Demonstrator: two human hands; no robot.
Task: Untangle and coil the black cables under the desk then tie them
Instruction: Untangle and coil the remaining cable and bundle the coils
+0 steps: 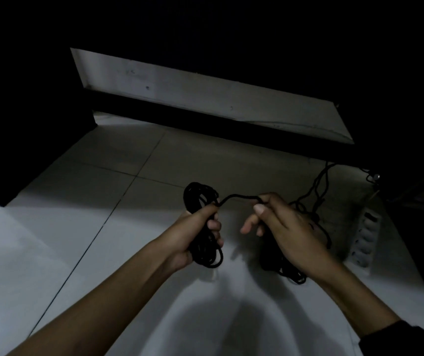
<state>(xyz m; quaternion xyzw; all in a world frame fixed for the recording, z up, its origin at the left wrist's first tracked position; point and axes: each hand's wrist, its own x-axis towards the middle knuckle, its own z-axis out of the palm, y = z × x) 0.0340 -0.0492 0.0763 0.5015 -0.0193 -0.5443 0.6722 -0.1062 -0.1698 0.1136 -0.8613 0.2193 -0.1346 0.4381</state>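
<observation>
Low down, under the dark desk, the left hand (196, 235) grips a coiled bundle of thin black cable (200, 199); loops stick out above & below the fist, fingers curled tight round the middle. One strand (236, 196) runs from the coil to the right hand (286, 227), pinched w/ thumb & forefinger, other fingers loosely bent. More loose black cable (318, 191) trails behind the right hand toward a white power strip (366, 237) lying on the pale tiled floor (51, 240). Both forearms reach fwd, hands held above the floor.
</observation>
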